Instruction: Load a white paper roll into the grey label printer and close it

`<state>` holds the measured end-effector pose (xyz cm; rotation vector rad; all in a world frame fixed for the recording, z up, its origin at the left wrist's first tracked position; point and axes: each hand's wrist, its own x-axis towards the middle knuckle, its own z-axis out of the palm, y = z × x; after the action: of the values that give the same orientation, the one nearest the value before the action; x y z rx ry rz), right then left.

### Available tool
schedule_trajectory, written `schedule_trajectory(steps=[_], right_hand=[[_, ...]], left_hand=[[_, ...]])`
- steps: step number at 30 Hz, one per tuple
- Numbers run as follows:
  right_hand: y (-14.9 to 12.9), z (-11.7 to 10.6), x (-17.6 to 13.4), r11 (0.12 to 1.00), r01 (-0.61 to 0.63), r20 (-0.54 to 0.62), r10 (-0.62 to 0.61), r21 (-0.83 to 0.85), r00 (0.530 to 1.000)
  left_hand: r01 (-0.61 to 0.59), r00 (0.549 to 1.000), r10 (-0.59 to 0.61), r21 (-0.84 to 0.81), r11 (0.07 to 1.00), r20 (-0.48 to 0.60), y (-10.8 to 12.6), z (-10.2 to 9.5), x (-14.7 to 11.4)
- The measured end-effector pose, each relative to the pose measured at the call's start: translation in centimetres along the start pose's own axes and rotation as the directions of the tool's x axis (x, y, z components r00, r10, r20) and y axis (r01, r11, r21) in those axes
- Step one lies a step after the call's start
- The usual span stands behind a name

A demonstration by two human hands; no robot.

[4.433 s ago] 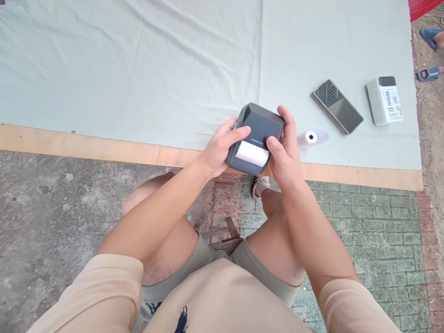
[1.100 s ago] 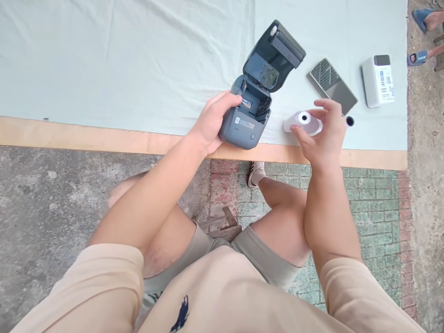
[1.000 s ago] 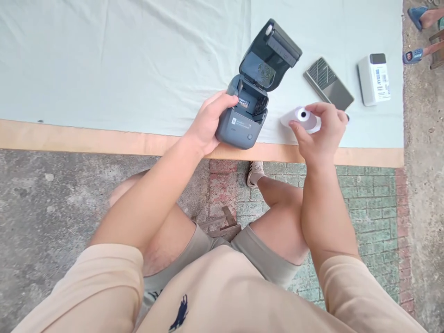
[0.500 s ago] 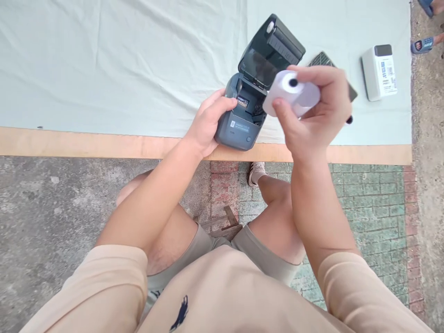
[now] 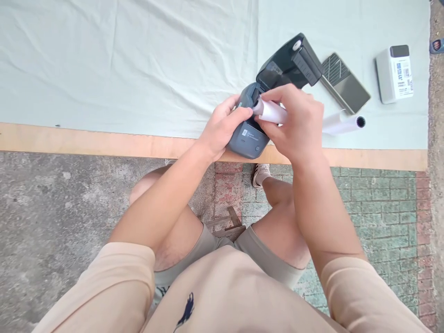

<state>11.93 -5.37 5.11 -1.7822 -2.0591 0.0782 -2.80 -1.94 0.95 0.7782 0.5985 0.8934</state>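
Note:
A dark label printer stands at the table's front edge with its lid swung up and back. My left hand is closed around the printer's left side, its thumb over the rim of the open compartment. In my right hand is a white paper roll, pinched between thumb and fingers. The roll's left end is at the compartment's opening, close to my left thumb; how far it sits inside is hidden by my fingers.
Right of my right hand lies another white roll with a dark core. Behind it is a smartphone, and farther right a white box with a printed label. A pale cloth covers the table up to its wooden edge.
My right hand has brought the paper roll left and down to the printer's compartment, turning it. The view has shifted slightly, and the phone and second roll now show more fully.

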Motion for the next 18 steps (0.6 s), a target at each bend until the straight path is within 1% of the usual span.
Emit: schedule_trajectory(steps=[2, 4, 6, 8, 10, 12, 13, 14, 15, 16, 18], right_hand=[[0.2, 0.2, 0.0, 0.999, 0.016, -0.025, -0.015, 0.031, 1.0], [0.5, 0.5, -0.3, 0.999, 0.022, -0.108, -0.019, 0.026, 0.994], [0.7, 1.0, -0.8, 0.999, 0.044, -0.197, -0.048, -0.027, 0.979], [0.6, 1.5, -1.4, 0.988, 0.129, -0.249, -0.145, -0.079, 0.958], [0.2, 1.9, -1.9, 0.965, 0.243, -0.271, -0.261, -0.097, 0.927], [-0.1, 2.1, -2.2, 0.94, 0.337, -0.298, -0.337, -0.053, 0.893], [0.0, 2.1, -2.3, 0.932, 0.363, -0.317, -0.344, -0.001, 0.884], [0.2, 2.0, -2.4, 0.928, 0.368, -0.342, -0.326, 0.063, 0.881], [0.5, 1.9, -2.5, 0.928, 0.349, -0.376, -0.279, 0.132, 0.884], [1.1, 1.8, -2.6, 0.93, 0.306, -0.411, -0.204, 0.201, 0.889], [2.4, 1.8, -2.6, 0.93, 0.19, -0.462, -0.025, 0.315, 0.886]], left_hand=[[-0.003, 1.0, 0.002, -0.008, 1.0, -0.015, -0.1, -0.1, 0.1], [-0.013, 1.0, 0.011, -0.045, 0.999, -0.027, -0.3, -0.2, 0.2], [-0.03, 0.999, 0.027, -0.118, 0.993, -0.02, -0.4, -0.4, 0.3], [-0.057, 0.998, 0.056, -0.194, 0.979, -0.013, -0.5, -0.6, 0.3], [-0.068, 0.998, 0.07, -0.228, 0.971, 0.003, -0.7, -0.7, 0.3], [-0.072, 0.996, 0.082, -0.209, 0.975, 0.036, -0.8, -0.9, 0.3], [-0.081, 0.994, 0.093, -0.19, 0.978, 0.057, -0.9, -0.9, 0.4], [-0.095, 0.991, 0.108, -0.168, 0.981, 0.072, -1.0, -0.9, 0.4], [-0.108, 0.989, 0.121, -0.146, 0.983, 0.083, -1.0, -0.9, 0.3], [-0.112, 0.988, 0.124, -0.124, 0.986, 0.092, -1.1, -0.9, 0.3], [-0.074, 0.99, 0.083, -0.081, 0.994, 0.111, -1.1, -0.7, 0.2]])
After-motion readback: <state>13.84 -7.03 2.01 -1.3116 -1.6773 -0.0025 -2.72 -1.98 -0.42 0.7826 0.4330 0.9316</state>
